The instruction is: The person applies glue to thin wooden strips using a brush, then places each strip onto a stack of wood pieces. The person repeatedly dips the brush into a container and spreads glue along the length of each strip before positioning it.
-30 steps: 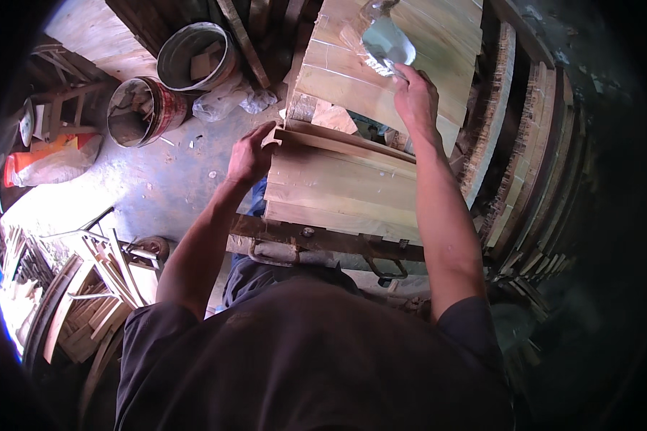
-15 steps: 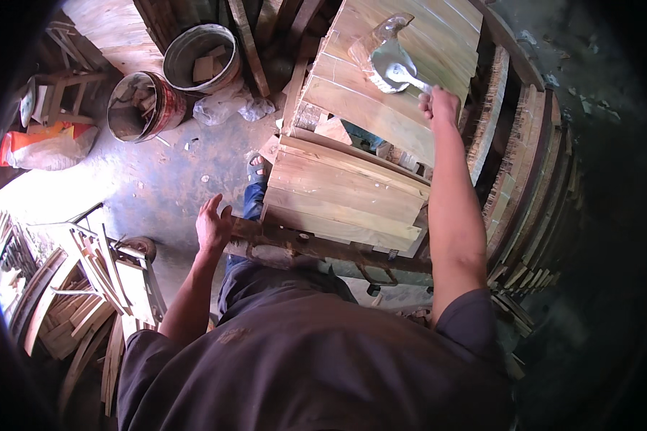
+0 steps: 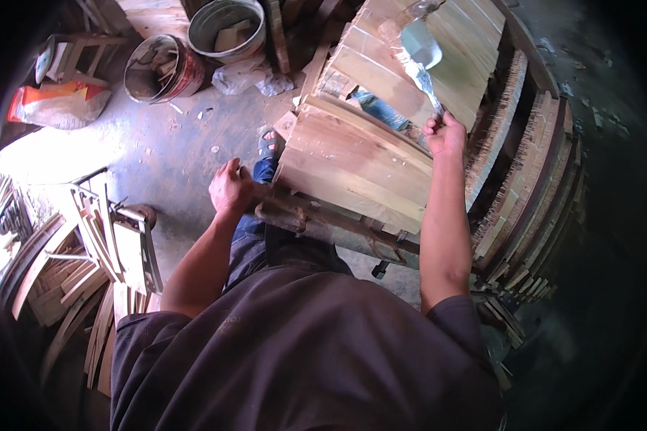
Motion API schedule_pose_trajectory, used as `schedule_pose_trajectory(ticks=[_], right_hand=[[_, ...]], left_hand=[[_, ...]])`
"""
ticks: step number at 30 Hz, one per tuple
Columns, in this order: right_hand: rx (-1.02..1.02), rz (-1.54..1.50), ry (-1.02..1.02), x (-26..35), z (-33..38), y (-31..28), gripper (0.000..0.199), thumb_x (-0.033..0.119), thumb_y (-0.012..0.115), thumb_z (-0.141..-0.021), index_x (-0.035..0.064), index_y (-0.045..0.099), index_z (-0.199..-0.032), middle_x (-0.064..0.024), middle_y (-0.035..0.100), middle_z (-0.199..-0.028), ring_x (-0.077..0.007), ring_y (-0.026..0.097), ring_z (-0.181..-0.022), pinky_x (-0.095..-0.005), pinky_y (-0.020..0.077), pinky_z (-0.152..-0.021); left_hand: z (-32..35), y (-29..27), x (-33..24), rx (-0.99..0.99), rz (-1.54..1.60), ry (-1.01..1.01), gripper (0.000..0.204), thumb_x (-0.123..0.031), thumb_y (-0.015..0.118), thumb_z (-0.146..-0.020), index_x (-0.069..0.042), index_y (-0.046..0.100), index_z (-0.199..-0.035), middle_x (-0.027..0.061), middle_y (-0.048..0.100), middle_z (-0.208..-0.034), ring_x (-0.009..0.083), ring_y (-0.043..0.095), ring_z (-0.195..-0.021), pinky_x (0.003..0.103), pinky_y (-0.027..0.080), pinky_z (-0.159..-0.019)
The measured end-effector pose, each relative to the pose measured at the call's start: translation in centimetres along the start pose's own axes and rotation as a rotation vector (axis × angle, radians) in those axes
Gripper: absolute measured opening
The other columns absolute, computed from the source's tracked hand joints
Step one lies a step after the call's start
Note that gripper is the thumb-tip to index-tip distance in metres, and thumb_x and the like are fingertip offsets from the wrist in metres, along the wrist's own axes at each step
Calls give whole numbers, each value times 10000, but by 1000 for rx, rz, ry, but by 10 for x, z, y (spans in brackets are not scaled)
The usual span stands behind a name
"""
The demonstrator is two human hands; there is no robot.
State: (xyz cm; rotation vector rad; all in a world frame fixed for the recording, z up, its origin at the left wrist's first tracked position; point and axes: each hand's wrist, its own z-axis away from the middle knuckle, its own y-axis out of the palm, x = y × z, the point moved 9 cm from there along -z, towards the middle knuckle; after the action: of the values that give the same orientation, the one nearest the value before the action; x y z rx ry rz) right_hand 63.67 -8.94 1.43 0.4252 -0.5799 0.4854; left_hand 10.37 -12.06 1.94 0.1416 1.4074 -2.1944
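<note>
In my right hand [image 3: 446, 134] is the thin handle of a white-coated brush-like tool [image 3: 420, 77]; its exact kind is hard to make out. The tool's far end meets an open container [image 3: 423, 43] with pale, wet-looking contents, standing on the joined wooden boards [image 3: 456, 54]. Nearer to me lies a second panel of boards [image 3: 359, 154], across a gap from the first. My left hand [image 3: 231, 188] is beside the end of a rusty metal bar [image 3: 316, 219] along the near edge, its fingers curled. What they close on is hidden.
Curved stacks of wood strips [image 3: 525, 172] stand at the right. At the left are a bucket of scraps [image 3: 167, 68], a grey bucket [image 3: 226, 32], an orange-and-white sack [image 3: 59, 106] and a pile of loose wood [image 3: 86, 280]. Blue material [image 3: 377, 108] shows through the gap.
My right hand has drawn the white-coated tool back toward me, partly out of the container. My left hand's fingers, spread before, are now curled beside the bar's end. The view has shifted.
</note>
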Motion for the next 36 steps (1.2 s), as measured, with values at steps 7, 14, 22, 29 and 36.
schedule_pose_trajectory(ticks=[7, 14, 22, 29, 36], right_hand=[[140, 184, -257, -51, 65, 52, 120, 162, 616, -934, 47, 613, -898, -43, 558, -624, -139, 473, -449, -272, 322, -405], [169, 703, -718, -76, 105, 123, 96, 65, 680, -879, -1, 678, -948, -3, 611, -738, -69, 513, -611, -227, 428, -539], [9, 1066, -877, -70, 140, 145, 83, 102, 680, -854, 43, 697, -910, -100, 691, -798, -220, 640, -701, -330, 505, -666], [-142, 1126, -927, -44, 141, 89, 91, 126, 698, -835, 64, 702, -901, -125, 710, -868, -286, 685, -783, -375, 529, -722], [-263, 1175, -978, -21, 142, 31, 92, 111, 700, -848, 55, 697, -920, -106, 709, -862, -248, 677, -771, -349, 524, -721]], left_hand=[[4, -3, 1, -73, -39, 32, 305, -212, 567, -839, -84, 676, -1093, 167, 689, -1030, 358, 640, -995, 455, 504, -879], [4, -4, 0, -120, -18, 63, 243, -195, 554, -825, -84, 668, -1009, 170, 685, -960, 373, 639, -940, 475, 506, -832], [5, -3, 3, -125, -16, 48, 288, -199, 547, -834, -83, 675, -1065, 170, 691, -1010, 363, 644, -981, 460, 506, -863], [5, -3, 1, -95, -39, 17, 329, -209, 538, -841, -83, 679, -1110, 173, 691, -1061, 355, 642, -1020, 445, 503, -902], [0, 8, 9, -75, -45, -11, 326, -206, 528, -848, -104, 685, -1114, 173, 695, -1055, 364, 652, -996, 449, 515, -879]])
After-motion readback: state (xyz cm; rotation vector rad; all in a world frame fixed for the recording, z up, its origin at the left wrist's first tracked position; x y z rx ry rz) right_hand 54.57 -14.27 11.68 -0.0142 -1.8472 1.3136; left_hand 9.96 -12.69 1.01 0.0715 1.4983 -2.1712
